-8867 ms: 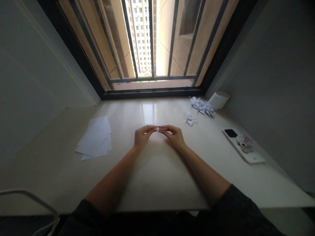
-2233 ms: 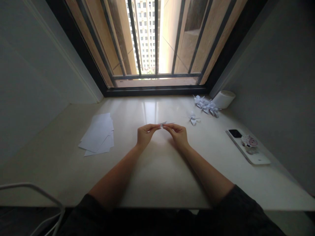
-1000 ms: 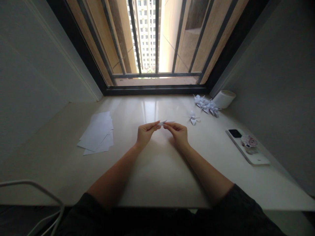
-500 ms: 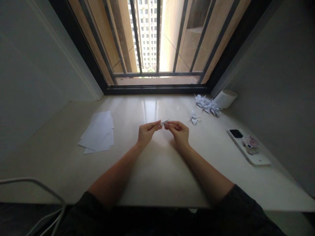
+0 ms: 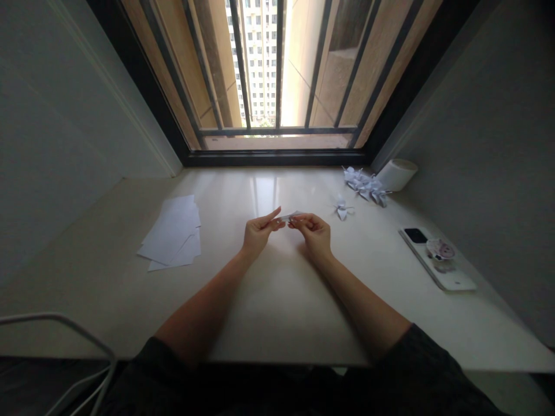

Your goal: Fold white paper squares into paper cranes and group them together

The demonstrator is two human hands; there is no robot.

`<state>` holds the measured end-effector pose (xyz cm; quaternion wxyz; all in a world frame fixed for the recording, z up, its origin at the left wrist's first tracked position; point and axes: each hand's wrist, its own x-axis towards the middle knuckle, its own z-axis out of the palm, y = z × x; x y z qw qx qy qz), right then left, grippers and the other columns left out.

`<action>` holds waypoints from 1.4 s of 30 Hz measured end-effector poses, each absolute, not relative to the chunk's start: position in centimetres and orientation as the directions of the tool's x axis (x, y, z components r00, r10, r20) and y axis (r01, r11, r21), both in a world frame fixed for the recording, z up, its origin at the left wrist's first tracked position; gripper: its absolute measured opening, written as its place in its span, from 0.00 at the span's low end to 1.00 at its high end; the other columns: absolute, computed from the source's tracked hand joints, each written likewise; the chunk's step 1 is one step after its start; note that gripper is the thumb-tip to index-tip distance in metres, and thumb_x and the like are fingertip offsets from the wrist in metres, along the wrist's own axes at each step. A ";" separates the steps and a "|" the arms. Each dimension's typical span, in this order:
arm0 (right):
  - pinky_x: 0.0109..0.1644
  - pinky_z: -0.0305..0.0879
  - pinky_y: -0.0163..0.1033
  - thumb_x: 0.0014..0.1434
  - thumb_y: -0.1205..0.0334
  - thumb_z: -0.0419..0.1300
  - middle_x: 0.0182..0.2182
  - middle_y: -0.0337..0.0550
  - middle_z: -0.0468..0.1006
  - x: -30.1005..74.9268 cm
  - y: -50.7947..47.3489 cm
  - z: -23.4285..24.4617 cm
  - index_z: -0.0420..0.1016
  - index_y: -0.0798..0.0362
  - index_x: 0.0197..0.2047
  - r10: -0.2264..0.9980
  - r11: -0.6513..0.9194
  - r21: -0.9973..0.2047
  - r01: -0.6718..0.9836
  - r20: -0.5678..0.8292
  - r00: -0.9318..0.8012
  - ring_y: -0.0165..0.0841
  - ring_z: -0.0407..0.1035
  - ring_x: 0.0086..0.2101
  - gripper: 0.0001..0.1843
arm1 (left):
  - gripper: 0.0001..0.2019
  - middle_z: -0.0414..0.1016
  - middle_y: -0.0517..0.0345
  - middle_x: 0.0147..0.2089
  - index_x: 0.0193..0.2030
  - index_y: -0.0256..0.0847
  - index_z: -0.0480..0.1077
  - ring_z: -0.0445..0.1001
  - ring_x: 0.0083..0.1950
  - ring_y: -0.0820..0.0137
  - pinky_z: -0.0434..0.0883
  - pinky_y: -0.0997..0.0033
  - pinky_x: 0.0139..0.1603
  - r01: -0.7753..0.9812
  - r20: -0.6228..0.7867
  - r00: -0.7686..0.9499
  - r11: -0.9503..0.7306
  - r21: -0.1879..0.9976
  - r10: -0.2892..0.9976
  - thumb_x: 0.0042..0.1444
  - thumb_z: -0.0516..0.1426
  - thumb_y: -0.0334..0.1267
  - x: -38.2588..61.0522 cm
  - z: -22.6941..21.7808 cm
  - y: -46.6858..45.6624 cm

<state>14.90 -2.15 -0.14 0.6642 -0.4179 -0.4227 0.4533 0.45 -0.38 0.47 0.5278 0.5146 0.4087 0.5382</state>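
Observation:
A small piece of folded white paper (image 5: 286, 217) is held up above the sill, between my two hands. My right hand (image 5: 313, 231) pinches its right end with thumb and fingers. At the left end, my left hand (image 5: 260, 232) keeps its curled fingers against the paper while its thumb sticks up. Fingers hide much of the paper, so its exact folded shape is unclear. One folded paper crane (image 5: 342, 210) lies to the right of my right hand. Beyond it, a cluster of similar folded paper pieces (image 5: 365, 186) sits near the window.
White paper sheets (image 5: 171, 231) lie stacked loosely on the left of the pale sill (image 5: 269, 312). A white cylindrical roll or cup (image 5: 398, 175) rests by the right wall. A phone (image 5: 436, 260) lies at the right. White cables (image 5: 56, 318) cross the lower left corner.
My left thumb has lifted from the folded paper and points upward. More of the paper shows between the hands. My right hand has shifted very slightly left.

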 end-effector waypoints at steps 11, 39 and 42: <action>0.41 0.67 0.41 0.54 0.54 0.61 0.23 0.33 0.69 15.6 -2.0 -0.3 0.66 0.48 0.41 0.904 0.350 -0.930 0.112 0.366 0.220 0.32 0.71 0.30 0.13 | 0.23 0.80 0.53 0.38 0.50 0.39 0.73 0.77 0.37 0.68 0.72 0.68 0.42 -0.030 0.119 0.178 -0.116 0.993 0.977 0.47 0.62 0.46 0.1 0.4 -0.2; 0.35 0.66 0.38 0.57 0.58 0.58 0.34 0.42 0.75 16.0 -1.9 -0.3 0.77 0.45 0.46 0.885 0.438 -0.829 0.347 0.465 -0.006 0.31 0.67 0.32 0.14 | 0.18 0.79 0.50 0.35 0.37 0.36 0.73 0.77 0.37 0.65 0.67 0.72 0.34 0.045 -0.002 0.284 -0.011 0.999 0.959 0.46 0.62 0.49 0.0 0.1 0.3; 0.36 0.67 0.38 0.57 0.57 0.58 0.35 0.43 0.75 15.9 -1.9 -0.2 0.76 0.45 0.47 0.885 0.450 -0.828 0.334 0.464 -0.042 0.32 0.68 0.34 0.15 | 0.18 0.79 0.49 0.37 0.38 0.36 0.74 0.77 0.38 0.64 0.67 0.71 0.35 0.062 -0.016 0.280 -0.001 0.998 0.960 0.47 0.61 0.50 -0.1 0.3 0.3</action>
